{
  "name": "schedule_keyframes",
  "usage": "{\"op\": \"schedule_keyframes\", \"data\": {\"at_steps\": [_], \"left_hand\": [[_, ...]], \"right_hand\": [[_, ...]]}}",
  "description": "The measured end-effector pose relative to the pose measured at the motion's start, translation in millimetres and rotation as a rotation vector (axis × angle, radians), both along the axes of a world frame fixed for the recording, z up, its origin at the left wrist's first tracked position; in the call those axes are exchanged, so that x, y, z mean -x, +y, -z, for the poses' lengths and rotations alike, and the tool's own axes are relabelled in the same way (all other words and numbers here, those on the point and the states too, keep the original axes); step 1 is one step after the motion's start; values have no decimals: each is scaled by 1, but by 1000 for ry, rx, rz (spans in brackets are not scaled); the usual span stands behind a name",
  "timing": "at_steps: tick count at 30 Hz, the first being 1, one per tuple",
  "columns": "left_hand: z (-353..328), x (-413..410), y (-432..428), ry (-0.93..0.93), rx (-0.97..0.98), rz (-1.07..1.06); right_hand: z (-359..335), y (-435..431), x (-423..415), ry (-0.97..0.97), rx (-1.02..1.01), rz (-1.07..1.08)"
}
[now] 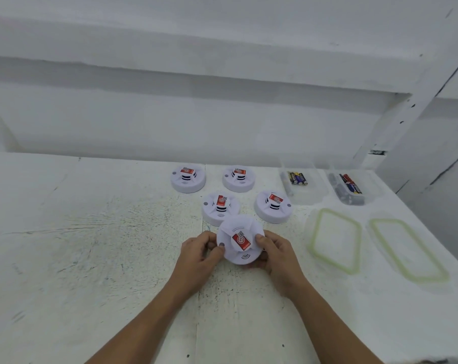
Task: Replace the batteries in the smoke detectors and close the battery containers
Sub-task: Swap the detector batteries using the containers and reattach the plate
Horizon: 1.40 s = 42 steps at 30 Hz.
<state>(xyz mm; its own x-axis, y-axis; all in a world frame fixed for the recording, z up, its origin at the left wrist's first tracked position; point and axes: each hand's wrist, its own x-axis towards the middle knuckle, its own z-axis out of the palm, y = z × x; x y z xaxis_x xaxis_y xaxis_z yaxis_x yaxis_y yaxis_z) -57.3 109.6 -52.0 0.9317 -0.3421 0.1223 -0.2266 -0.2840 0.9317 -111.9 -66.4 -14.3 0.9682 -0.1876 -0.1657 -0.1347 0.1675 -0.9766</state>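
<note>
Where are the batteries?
In the head view, the batteries lie in two clear containers at the table's far right, beside the back smoke detectors and behind the two green-rimmed lids.

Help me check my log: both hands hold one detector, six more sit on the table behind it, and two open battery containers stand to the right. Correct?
No: the head view shows four detectors behind it, not six. The left hand and right hand hold one detector, and both containers stand open.

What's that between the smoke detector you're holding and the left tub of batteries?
Another smoke detector sits on the table there, seen in the head view.
</note>
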Motion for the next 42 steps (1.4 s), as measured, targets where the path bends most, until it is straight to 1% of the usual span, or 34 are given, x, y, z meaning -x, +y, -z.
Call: {"op": "schedule_keyframes", "data": {"at_steps": [8,15,32,39,42], "left_hand": [[1,-2,-1,-9,2,-9],[6,-2,0,-25,-37,-21],[0,2,-1,15,-50,-30],[-1,3,0,-4,-36,-21],[-7,8,-1,32,27,-7]], "right_hand": [[8,-1,0,13,45,-16],[10,0,3,-15,41,22],[13,2,6,-47,60,57],[12,2,6,-54,66,58],[12,1,7,-71,65,33]]}}
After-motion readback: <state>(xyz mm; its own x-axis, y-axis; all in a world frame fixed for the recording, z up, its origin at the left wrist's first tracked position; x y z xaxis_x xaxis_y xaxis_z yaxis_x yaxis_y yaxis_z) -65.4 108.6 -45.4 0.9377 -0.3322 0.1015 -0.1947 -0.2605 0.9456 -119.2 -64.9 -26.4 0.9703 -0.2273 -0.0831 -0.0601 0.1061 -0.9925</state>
